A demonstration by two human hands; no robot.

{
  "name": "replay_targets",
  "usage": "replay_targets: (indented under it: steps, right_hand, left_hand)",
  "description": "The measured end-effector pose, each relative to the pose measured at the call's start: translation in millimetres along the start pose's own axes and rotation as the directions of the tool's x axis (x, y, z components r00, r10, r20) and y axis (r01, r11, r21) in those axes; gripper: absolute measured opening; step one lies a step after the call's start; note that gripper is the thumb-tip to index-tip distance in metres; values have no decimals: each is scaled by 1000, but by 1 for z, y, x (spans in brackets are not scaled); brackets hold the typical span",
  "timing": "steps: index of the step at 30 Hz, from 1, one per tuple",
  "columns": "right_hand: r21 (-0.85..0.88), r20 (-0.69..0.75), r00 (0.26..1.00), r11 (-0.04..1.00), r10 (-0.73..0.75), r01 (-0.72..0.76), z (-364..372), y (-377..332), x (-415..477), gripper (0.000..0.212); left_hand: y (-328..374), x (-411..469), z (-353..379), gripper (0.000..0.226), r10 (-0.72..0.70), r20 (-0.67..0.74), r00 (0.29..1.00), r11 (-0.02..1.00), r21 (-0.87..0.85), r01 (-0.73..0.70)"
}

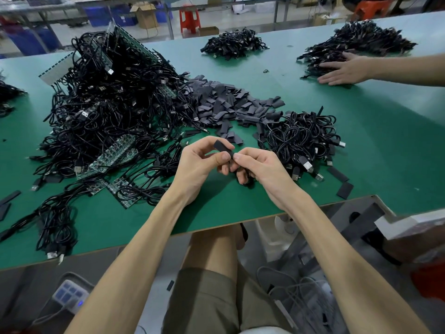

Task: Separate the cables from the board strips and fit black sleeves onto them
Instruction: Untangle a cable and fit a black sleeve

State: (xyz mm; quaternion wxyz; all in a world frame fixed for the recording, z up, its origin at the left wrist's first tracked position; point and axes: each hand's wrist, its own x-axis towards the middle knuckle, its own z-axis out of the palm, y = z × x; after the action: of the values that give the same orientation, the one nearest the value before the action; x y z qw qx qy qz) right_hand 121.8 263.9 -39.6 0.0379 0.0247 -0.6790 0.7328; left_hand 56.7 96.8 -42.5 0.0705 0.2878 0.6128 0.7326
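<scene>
Black sleeve [222,146]: short, flat, matte piece, held in the air over the middle of the near edge of the worktop [240,208], between both hands.
Left hand [199,165]: thumb and forefinger pinch the sleeve's left part; the other fingers are curled beneath.
Right hand [262,167]: thumb and forefinger tips pinch the sleeve's right end; the lower fingers curl around something dark, and it cannot be told what.
Open room: smooth green surface shows under the wrists along the near edge and in a wide band toward the right edge.
Loose sleeves [228,102]: heap of flat grey-black rectangles mid-worktop, just beyond the hands.
Cable tangle [108,104]: thin glossy black cables with metal plugs, piled high on the left and touching the sleeve heap.
Board strips [115,150]: long green strips poking out of the tangle.
Coiled cables [303,138]: rounded mound of looped cables just right of the hands.
Far right heap [368,39]: dark pile near the far edge; another person's hand [342,68] lies flat on it.
</scene>
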Motion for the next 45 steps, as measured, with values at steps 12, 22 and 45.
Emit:
replay_targets:
  steps: [12,22,45]
  right_hand:
    - [-11,-19,999,999,-46,46,1,2,-3,22]
    - [-16,-46,998,999,-45,44,2,5,-3,23]
    - [22,-67,997,999,-35,36,2,6,-1,18]
  left_hand:
    - [0,-1,1,15,-27,17,999,999,43,27]
    - [0,-1,1,7,-29,16,999,996,79,27]
    - [1,-3,2,26,-88,-5,996,992,87,88]
